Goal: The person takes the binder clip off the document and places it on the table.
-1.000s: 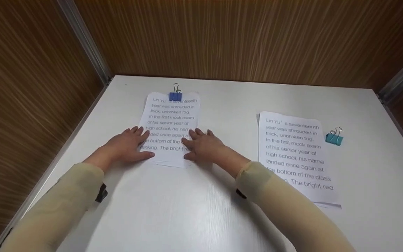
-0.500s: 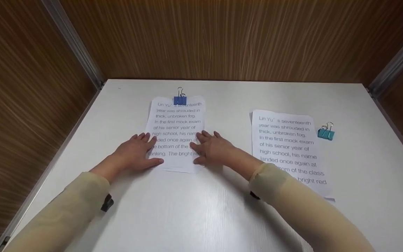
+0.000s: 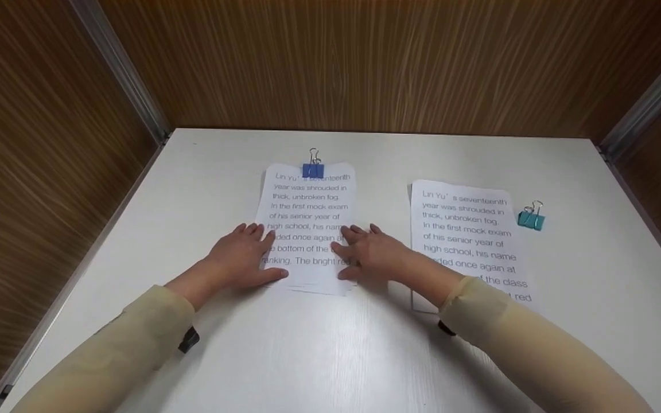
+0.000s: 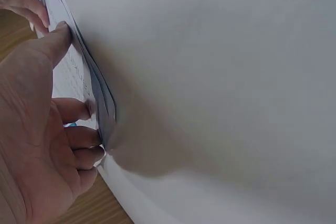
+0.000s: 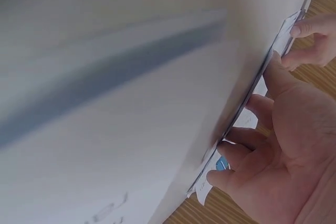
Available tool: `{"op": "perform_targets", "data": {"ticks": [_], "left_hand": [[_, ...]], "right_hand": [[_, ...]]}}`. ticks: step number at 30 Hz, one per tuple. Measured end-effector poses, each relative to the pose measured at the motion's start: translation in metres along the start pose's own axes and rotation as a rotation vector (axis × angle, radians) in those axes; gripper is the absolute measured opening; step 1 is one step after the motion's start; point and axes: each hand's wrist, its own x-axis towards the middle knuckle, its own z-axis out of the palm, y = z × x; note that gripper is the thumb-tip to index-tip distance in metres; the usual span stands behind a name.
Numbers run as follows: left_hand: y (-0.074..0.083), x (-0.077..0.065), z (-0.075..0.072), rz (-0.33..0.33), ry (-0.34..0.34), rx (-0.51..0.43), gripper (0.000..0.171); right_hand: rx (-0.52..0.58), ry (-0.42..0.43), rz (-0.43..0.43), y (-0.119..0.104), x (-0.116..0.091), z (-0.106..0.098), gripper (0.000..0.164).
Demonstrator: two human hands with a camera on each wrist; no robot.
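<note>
A stack of printed paper (image 3: 310,206) lies flat on the white table, with a blue binder clip (image 3: 312,171) on its top edge. My left hand (image 3: 241,257) rests along the stack's left edge, thumb and index finger lying on the sheet. On the opposite edge, my right hand (image 3: 377,255) touches the stack with its fingers spread. In the left wrist view, the loose lower sheets (image 4: 102,90) are slightly fanned beside the left hand's fingers. The right wrist view shows the right fingers (image 5: 236,153) along the paper's edge.
A second printed stack (image 3: 462,221) lies to the right, partly covered by the right forearm. Beside it is a teal binder clip (image 3: 531,220) with its wire handles up. Wood-grain panels (image 3: 365,69) stand around the back and sides of the white table (image 3: 307,355).
Both hands and the clipped stack between them have slid to the right and a little nearer. The right stack and teal clip stay in place on the table; the head view has shifted slightly.
</note>
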Motion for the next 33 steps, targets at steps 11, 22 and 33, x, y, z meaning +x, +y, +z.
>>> {"op": "perform_targets", "data": {"ticks": [11,22,33], "left_hand": [[0.024,0.001,0.003,0.018,0.0,0.001,0.098],[0.047,-0.004,0.011,0.07,0.052,0.018,0.1],[0.067,-0.008,0.012,0.074,0.07,0.011,0.1]], "right_hand": [[0.031,0.04,-0.025,0.009,-0.029,0.005,0.07],[0.022,0.055,-0.018,0.013,-0.055,0.012,0.068],[0.032,0.068,-0.008,0.016,-0.075,0.015,0.069]]}}
